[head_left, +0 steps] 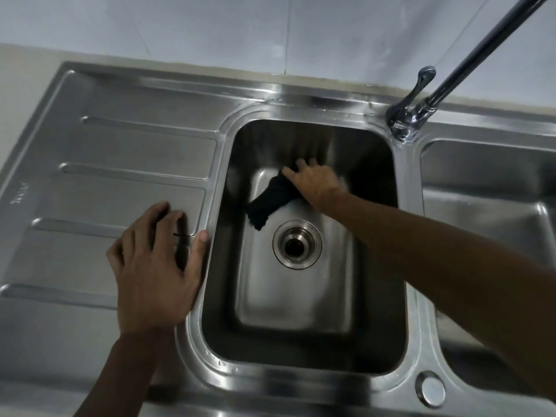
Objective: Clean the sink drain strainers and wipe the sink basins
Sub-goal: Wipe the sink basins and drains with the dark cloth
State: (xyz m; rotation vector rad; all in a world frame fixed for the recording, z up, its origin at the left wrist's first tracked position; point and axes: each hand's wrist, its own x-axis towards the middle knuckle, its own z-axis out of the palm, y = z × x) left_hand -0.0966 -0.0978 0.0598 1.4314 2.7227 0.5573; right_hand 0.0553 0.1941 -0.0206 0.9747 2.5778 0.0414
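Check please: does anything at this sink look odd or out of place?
Only a thin dark strand on the drainboard beside the left hand; it looks like stray debris. Nothing else stands out.

1. The upper part of the black woven cloth point(272, 200) is hidden beneath the right hand point(316, 183), whose far edge is smeared by blur.
2. The inside of the round steel drain point(313, 251) is lost in darkness; whether a strainer sits in it cannot be told.
3. A thin dark line point(182, 235) between the fingers of the left hand point(156, 266) is too small to be identified.
4. The second steel basin point(481, 188) is cut off by the right edge, and the long chrome tap spout point(487, 52) by the top corner.
5. The embossed mark point(16, 195) on the ribbed steel drainboard point(120, 152) is too small to be read.
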